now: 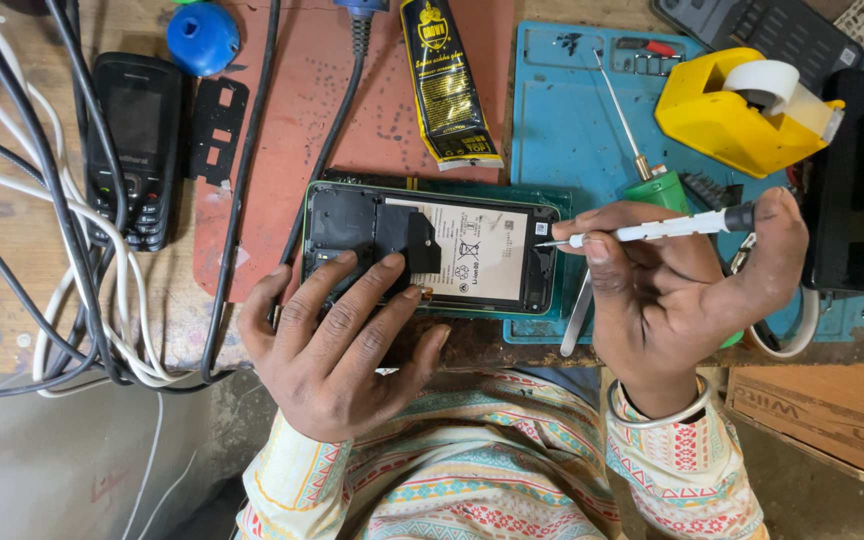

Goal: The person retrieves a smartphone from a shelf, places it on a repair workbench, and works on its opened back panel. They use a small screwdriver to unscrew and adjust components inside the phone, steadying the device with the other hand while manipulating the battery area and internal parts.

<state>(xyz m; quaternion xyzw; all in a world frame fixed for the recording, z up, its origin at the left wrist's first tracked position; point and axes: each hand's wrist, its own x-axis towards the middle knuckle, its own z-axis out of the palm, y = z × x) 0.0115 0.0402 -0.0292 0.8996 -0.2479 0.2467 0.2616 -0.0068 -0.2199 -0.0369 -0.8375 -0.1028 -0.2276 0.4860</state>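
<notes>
An opened smartphone [472,250] lies back-up on the bench, its white battery and black inner cover exposed. My left hand [337,340] rests flat on its near left part, fingers spread and pressing it down. My right hand [682,295] grips a thin white-handled screwdriver [652,230], held level. Its metal tip touches the phone's right end.
A black keypad phone [137,135] and loose cables [52,250] lie at the left. A red mat [282,150] holds a yellow glue tube [444,80]. On the blue mat [572,130] sit a yellow tape dispenser [742,105] and a green-handled screwdriver [652,180].
</notes>
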